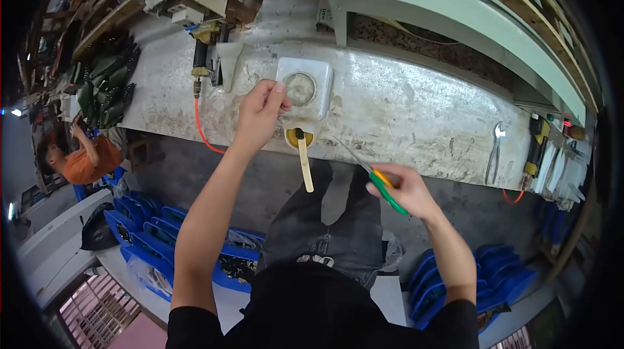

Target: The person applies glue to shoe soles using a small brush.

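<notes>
At left, a yellow-and-black air tool (201, 53) lies on the stained metal counter (403, 95). My left hand (261, 114), fingers pinched together, overlaps the edge of a white, rounded-square plate (325, 102); whether they grip anything, I cannot tell. My right fingers (398, 173) close around a slender metal tool with green-and-orange handles (392, 199).

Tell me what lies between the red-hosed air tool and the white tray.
A pale, wedge-shaped piece, close beside the air tool; the left hand is at the white tray's edge. The head view shows both.
</notes>
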Demonstrator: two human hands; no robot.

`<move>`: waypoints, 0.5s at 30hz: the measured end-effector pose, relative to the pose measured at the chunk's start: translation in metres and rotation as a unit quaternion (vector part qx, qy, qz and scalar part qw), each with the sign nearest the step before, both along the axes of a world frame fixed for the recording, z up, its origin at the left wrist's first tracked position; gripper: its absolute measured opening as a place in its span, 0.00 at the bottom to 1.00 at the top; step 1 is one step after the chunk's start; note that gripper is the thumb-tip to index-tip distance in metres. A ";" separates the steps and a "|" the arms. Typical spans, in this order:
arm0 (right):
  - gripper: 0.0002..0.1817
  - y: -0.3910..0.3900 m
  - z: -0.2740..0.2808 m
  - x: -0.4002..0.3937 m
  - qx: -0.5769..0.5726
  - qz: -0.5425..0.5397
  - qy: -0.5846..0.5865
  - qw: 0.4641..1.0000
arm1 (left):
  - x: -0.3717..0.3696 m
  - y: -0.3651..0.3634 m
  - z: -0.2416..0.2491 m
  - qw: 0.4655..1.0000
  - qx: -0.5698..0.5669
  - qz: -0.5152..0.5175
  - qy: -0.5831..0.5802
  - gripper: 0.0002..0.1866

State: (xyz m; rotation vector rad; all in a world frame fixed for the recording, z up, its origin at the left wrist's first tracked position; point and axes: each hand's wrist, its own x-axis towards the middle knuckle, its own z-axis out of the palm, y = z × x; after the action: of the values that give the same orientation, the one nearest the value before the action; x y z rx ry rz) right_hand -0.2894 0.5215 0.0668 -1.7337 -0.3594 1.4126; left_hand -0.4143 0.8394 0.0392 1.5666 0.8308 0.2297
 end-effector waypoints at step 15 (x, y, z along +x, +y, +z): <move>0.20 0.128 -0.021 0.054 -0.047 0.328 -0.184 0.926 | -0.008 0.019 -0.003 0.995 -0.092 -0.023 -0.025 0.10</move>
State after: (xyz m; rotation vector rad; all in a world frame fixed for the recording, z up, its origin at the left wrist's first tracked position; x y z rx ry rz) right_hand -0.2357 0.6499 0.0458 -2.0643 -1.1829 1.5556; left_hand -0.4220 0.8582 0.0366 1.3996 0.7538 0.1536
